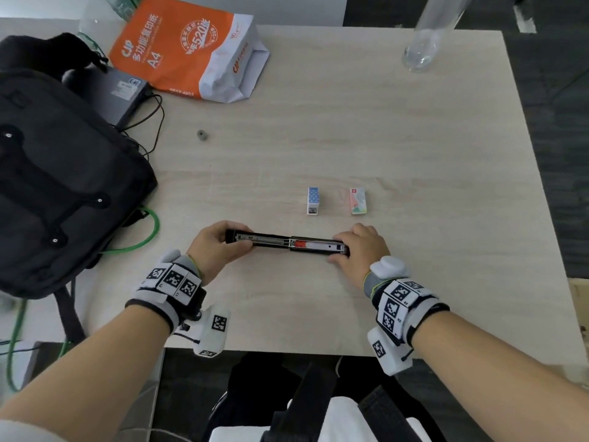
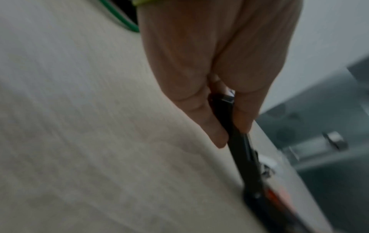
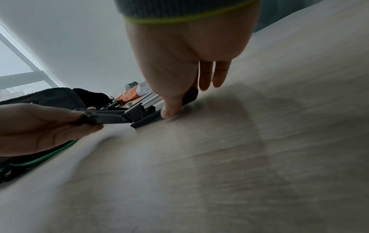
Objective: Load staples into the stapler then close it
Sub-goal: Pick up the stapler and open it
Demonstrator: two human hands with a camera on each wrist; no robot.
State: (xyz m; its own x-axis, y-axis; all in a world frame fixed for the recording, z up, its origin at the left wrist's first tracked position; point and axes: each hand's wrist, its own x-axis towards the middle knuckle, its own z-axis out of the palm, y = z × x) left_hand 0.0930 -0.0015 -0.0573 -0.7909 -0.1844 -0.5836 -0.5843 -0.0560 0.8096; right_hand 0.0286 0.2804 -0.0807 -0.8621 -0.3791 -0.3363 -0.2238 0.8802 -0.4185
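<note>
- The stapler (image 1: 287, 244) lies opened flat on the table (image 1: 382, 138).
- The left hand (image 1: 214, 247) pinches its left end.
- The right hand (image 1: 360, 250) grasps its right end.
- Two staple boxes (image 1: 313, 200) stand just beyond.

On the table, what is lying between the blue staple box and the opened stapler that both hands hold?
Nothing: in the head view, only bare table separates the blue staple box from the stapler.

Both hands, right (image 3: 179, 63) and left (image 3: 40, 126), grip the opened stapler (image 3: 127, 115) on the table (image 3: 239, 157).
</note>
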